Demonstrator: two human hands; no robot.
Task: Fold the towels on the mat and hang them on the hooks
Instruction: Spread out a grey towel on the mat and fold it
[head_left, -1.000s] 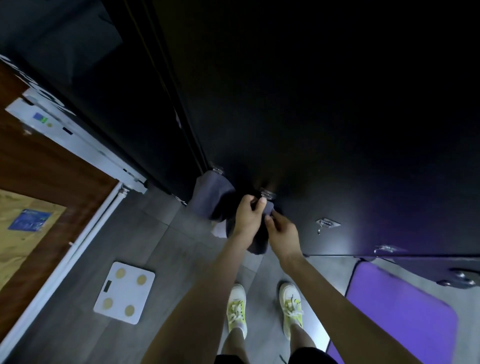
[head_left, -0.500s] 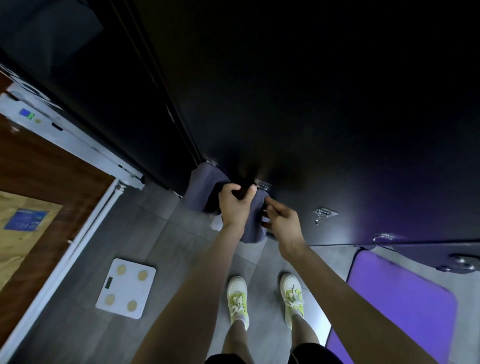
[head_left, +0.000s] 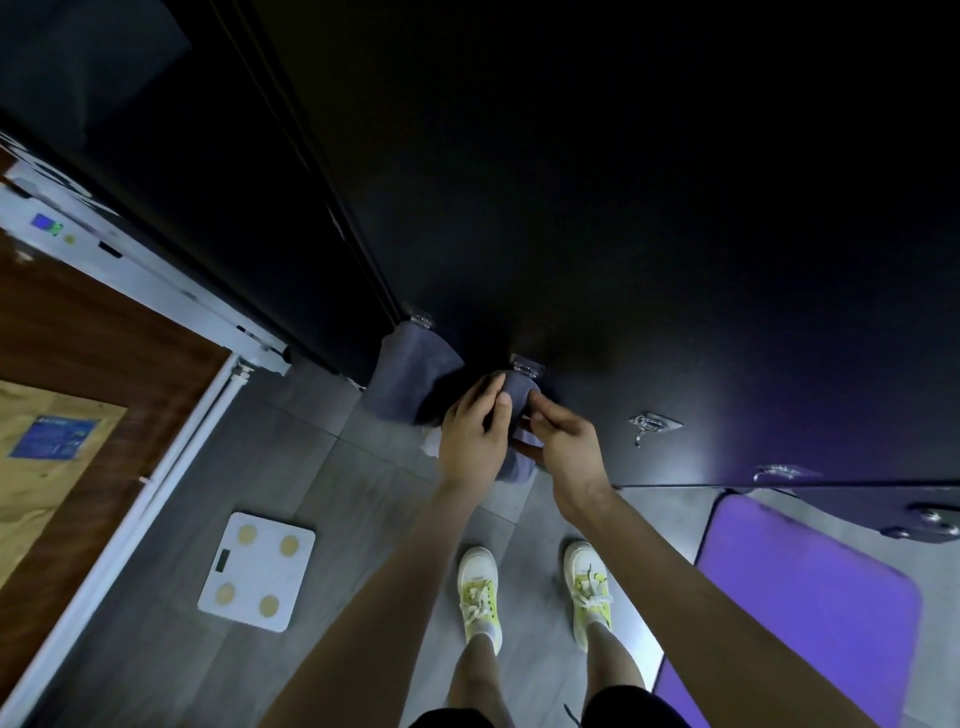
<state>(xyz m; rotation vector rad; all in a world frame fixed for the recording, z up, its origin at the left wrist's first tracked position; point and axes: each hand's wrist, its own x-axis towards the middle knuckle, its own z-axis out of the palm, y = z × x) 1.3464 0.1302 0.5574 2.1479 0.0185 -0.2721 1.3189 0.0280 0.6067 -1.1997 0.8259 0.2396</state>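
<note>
A grey folded towel (head_left: 517, 387) hangs from the second hook (head_left: 526, 365) on the dark wall. My left hand (head_left: 475, 434) grips its left side, thumb on the front. My right hand (head_left: 563, 441) pinches its right edge lower down. Both hands hide most of this towel. Another grey towel (head_left: 410, 374) hangs from the first hook (head_left: 420, 319) to the left. Two bare metal hooks (head_left: 652, 423) (head_left: 784, 472) follow to the right. The purple mat (head_left: 810, 592) lies on the floor at the lower right.
A white bathroom scale (head_left: 257, 570) lies on the grey tile floor at the lower left. A wooden door with a white frame (head_left: 156, 467) fills the left side. My feet in yellow-white shoes (head_left: 480, 592) stand just under the hooks.
Both hands have risen slightly with the towel toward the second hook. The left hand now wraps the towel's side; the right hand has shifted down along its right edge.
</note>
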